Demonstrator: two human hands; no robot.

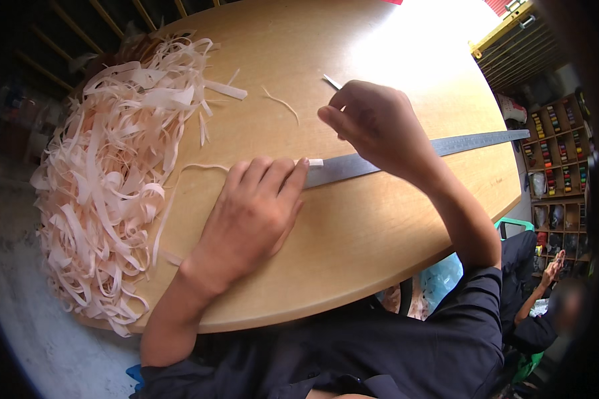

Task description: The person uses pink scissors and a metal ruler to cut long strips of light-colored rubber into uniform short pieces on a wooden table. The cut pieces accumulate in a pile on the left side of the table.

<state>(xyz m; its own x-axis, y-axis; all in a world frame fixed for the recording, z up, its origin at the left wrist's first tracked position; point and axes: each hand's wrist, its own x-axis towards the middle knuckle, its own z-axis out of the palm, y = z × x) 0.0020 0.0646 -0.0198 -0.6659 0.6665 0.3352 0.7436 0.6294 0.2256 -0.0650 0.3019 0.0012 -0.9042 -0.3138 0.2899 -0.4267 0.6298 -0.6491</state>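
Note:
My left hand (pixel 259 206) lies on the table with its fingers stretched forward, pressing on a pale strip and the left end of a long steel ruler (pixel 353 167). The strip's cut white end (pixel 317 162) pokes out beyond my fingertips, on the ruler. From under that hand the strip's tail (pixel 203 165) runs left toward the heap. My right hand (pixel 376 120) is raised above the ruler, its fingers curled round a slim pointed metal blade (pixel 331 82). Only the blade's tip shows; its handle is hidden.
A big heap of pale pink fabric strips (pixel 120 153) covers the table's left side. A loose thread (pixel 281 104) and short scraps lie near it. At right stands a wooden rack (pixel 558 146) with coloured spools; another person (pixel 536 312) sits below it.

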